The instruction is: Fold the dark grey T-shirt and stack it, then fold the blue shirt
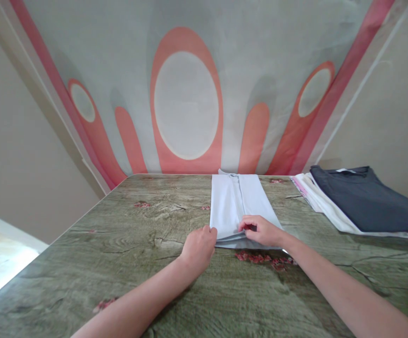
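Observation:
A light grey-white garment (225, 199), folded into a narrow rectangle, lies on the table with its far end at the back edge. My left hand (200, 246) is closed on the garment's near left corner, thumb and fingers pinched together. Over the near part of the garment rests my right hand (262, 230), its fingers curled inward near the middle fold. What the right fingers hold, if anything, is hidden. Layered cloth edges show along the near end between both hands.
The table (119, 263) has a wood-grain cover printed with red flowers. At the right lies a stack of folded clothes, a dark grey garment (373, 199) over a white garment (330, 213). Behind the table stands a wall with a pink-and-white patterned hanging (260, 47).

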`<state>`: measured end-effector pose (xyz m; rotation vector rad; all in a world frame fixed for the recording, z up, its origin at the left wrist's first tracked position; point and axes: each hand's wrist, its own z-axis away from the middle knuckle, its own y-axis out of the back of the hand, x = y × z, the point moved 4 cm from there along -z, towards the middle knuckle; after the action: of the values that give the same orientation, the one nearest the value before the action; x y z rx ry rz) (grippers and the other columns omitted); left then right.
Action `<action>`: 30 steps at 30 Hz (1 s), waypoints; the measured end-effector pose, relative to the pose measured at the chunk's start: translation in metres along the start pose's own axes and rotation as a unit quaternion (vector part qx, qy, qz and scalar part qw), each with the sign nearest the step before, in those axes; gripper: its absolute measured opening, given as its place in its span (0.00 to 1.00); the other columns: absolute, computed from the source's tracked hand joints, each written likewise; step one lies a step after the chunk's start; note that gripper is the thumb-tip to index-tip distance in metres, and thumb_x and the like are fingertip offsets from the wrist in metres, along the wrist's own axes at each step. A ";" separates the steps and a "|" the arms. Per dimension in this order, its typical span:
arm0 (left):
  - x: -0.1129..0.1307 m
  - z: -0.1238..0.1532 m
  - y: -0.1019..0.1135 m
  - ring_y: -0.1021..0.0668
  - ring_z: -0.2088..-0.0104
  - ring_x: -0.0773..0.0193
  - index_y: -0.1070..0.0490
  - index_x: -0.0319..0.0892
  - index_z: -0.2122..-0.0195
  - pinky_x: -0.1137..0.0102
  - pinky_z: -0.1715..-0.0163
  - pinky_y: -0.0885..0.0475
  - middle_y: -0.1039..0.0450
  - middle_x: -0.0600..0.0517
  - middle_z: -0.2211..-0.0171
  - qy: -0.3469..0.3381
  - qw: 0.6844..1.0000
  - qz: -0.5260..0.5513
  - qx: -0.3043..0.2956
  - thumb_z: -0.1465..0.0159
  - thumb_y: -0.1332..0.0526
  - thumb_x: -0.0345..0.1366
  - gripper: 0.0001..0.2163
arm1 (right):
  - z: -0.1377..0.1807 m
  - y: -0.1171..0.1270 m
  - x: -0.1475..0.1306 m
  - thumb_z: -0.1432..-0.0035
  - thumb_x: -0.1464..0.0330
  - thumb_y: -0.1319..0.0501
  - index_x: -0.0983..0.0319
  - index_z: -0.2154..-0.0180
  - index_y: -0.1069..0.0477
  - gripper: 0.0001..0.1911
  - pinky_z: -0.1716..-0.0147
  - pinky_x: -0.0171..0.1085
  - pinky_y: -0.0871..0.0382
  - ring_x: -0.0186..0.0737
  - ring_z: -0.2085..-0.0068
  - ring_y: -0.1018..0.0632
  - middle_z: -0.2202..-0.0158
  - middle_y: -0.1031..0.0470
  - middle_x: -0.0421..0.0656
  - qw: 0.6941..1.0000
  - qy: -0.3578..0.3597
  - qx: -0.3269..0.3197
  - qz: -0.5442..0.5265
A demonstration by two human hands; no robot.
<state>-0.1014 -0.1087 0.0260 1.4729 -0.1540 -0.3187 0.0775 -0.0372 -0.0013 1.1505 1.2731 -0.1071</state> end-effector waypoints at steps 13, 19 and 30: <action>0.003 0.001 0.006 0.26 0.66 0.56 0.36 0.38 0.62 0.63 0.67 0.31 0.32 0.47 0.66 -0.010 1.000 -0.014 0.013 0.39 0.48 0.29 0.05 | 0.001 -0.002 -0.006 0.55 0.75 0.45 0.63 0.73 0.35 0.04 0.74 0.30 0.41 0.31 0.75 0.35 0.77 0.36 0.36 1.000 -0.017 -0.020 0.006; 0.005 0.000 0.011 0.28 0.62 0.59 0.38 0.40 0.62 0.65 0.64 0.32 0.35 0.48 0.62 -0.041 0.998 -0.013 0.047 0.38 0.48 0.26 0.05 | 0.001 -0.002 -0.004 0.56 0.75 0.44 0.62 0.73 0.36 0.04 0.75 0.30 0.42 0.31 0.75 0.36 0.77 0.37 0.35 0.999 -0.021 -0.022 0.009; 0.011 0.003 0.015 0.30 0.63 0.60 0.35 0.41 0.65 0.65 0.63 0.34 0.35 0.49 0.65 -0.083 0.995 -0.018 0.059 0.38 0.46 0.28 0.03 | 0.000 -0.001 0.002 0.53 0.72 0.43 0.63 0.72 0.36 0.02 0.74 0.30 0.42 0.31 0.74 0.36 0.76 0.36 0.36 0.999 -0.023 -0.030 -0.014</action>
<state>-0.0900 -0.1139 0.0403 1.5659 -0.2846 -0.4680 0.0780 -0.0365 -0.0036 1.0740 1.2439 -0.1154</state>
